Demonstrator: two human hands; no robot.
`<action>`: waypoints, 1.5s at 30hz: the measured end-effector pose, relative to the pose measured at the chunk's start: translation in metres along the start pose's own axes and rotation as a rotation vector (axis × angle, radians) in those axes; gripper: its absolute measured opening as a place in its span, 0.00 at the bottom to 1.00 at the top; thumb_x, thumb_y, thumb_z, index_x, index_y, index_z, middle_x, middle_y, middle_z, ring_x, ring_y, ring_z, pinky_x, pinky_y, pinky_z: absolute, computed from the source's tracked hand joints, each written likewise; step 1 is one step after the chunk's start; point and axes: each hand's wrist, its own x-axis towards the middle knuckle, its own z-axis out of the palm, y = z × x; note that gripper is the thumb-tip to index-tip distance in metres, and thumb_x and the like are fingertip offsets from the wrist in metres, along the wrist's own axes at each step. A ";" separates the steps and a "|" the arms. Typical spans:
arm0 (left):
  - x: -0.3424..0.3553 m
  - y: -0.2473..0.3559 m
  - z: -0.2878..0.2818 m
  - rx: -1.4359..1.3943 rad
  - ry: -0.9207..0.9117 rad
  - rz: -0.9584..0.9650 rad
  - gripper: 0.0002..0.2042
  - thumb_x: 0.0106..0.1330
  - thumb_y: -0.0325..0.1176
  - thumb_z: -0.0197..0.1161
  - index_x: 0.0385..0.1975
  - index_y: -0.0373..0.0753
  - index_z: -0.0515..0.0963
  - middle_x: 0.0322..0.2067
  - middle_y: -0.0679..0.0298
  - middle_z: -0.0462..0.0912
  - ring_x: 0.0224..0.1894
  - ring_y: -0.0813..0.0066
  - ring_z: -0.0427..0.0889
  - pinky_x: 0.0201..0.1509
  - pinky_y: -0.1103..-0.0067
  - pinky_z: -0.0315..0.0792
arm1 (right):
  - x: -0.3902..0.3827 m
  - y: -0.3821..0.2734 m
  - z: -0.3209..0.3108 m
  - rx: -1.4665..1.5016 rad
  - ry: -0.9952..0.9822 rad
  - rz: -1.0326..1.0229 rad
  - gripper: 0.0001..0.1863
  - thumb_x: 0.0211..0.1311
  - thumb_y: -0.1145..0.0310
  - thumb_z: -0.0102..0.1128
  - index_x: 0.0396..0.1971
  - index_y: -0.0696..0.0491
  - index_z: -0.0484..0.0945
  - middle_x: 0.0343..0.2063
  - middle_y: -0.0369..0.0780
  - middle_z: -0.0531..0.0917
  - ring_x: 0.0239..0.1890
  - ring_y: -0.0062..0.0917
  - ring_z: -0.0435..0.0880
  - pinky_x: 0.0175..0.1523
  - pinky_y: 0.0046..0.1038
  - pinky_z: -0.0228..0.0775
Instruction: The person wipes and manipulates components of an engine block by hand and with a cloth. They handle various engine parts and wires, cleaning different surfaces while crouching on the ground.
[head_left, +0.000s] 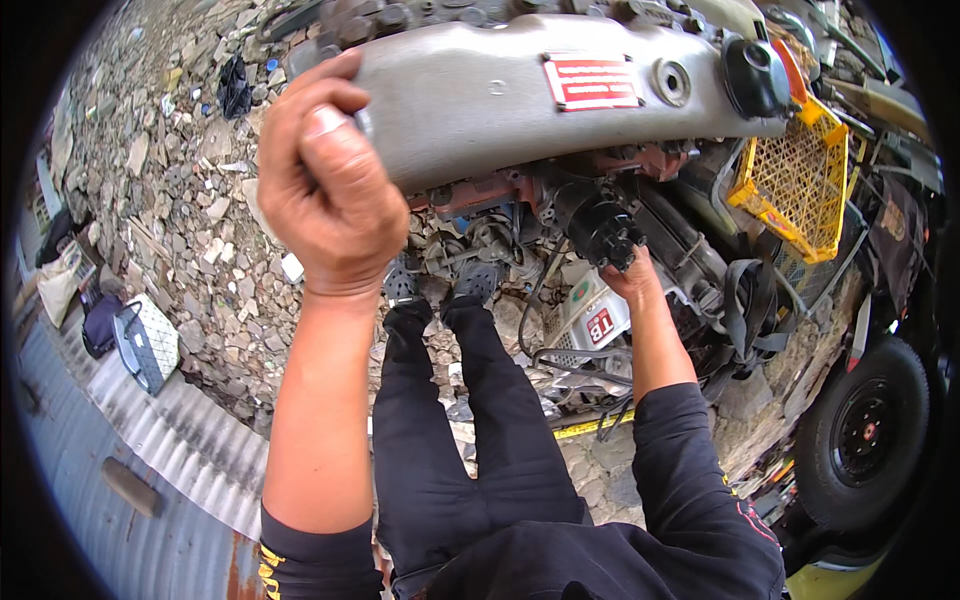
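A large engine stands before me, topped by a grey metal valve cover [450, 110] with a red-and-white label and a black round cap [754, 78]. My left hand [335, 185] is closed, fingers curled, at the cover's left end. Whatever it may hold is hidden inside the fist. Lower down on the engine's near side, my right hand [632, 274] grips the end of a black cylindrical engine part [592, 220]. Most of its fingers are behind that part.
Rubble [200, 210] covers the ground around my feet. At the right are a yellow plastic crate [795, 180] and a black wheel [865, 435]. A white-and-grey battery-like box [590, 318] sits below the engine. Corrugated metal sheets [160, 450] lie at the left.
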 end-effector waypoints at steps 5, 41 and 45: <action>0.004 0.008 -0.004 0.096 -0.035 -0.032 0.17 0.72 0.41 0.43 0.34 0.33 0.73 0.42 0.50 0.81 0.45 0.64 0.78 0.54 0.71 0.69 | 0.028 -0.006 0.016 0.027 0.167 -0.010 0.18 0.62 0.58 0.63 0.45 0.54 0.78 0.39 0.37 0.83 0.40 0.24 0.83 0.44 0.28 0.76; 0.004 0.012 -0.013 0.349 -0.179 -0.139 0.18 0.72 0.44 0.30 0.35 0.36 0.64 0.53 0.45 0.72 0.57 0.57 0.70 0.65 0.63 0.61 | -0.037 0.028 0.035 -0.052 -0.081 -0.425 0.27 0.70 0.57 0.48 0.56 0.67 0.69 0.64 0.48 0.65 0.66 0.30 0.63 0.68 0.29 0.51; 0.002 0.016 -0.011 0.317 -0.156 -0.197 0.17 0.72 0.42 0.30 0.35 0.37 0.64 0.55 0.47 0.72 0.60 0.58 0.67 0.68 0.63 0.56 | -0.019 -0.006 0.036 -0.477 -0.074 -0.390 0.28 0.71 0.55 0.48 0.57 0.66 0.69 0.58 0.44 0.74 0.59 0.22 0.70 0.64 0.21 0.55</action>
